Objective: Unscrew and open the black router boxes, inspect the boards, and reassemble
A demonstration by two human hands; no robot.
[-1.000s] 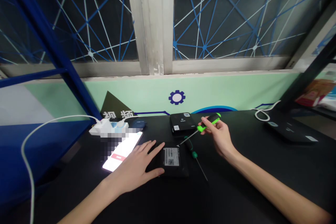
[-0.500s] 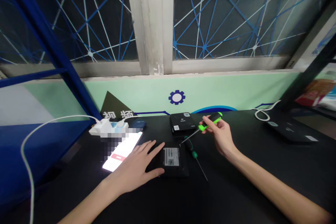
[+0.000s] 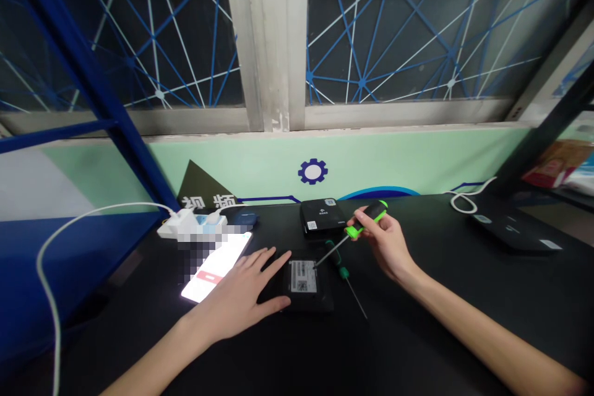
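Note:
My right hand (image 3: 383,238) grips a screwdriver (image 3: 369,219) by its black and bright green handle. The shaft slants down to the left, and its tip is at the right edge of the label on a black box (image 3: 323,294). That box lies label side up on the dark table. My left hand (image 3: 257,284) is spread over its left side, with the thumb and index finger at the box's edge. A second screwdriver (image 3: 343,273), with a dark green handle, lies on the table just right of the box.
Behind the box sits another black box (image 3: 322,216) with stickers. A lit phone (image 3: 223,266) lies beside my left hand, near a white power strip (image 3: 195,226) with plugs. At the right are a flat black device (image 3: 513,232) and a white cable (image 3: 464,204).
My right hand has shifted slightly left and down. The screwdriver tip has moved from the box's upper right part to the label's right edge. My left hand stays put.

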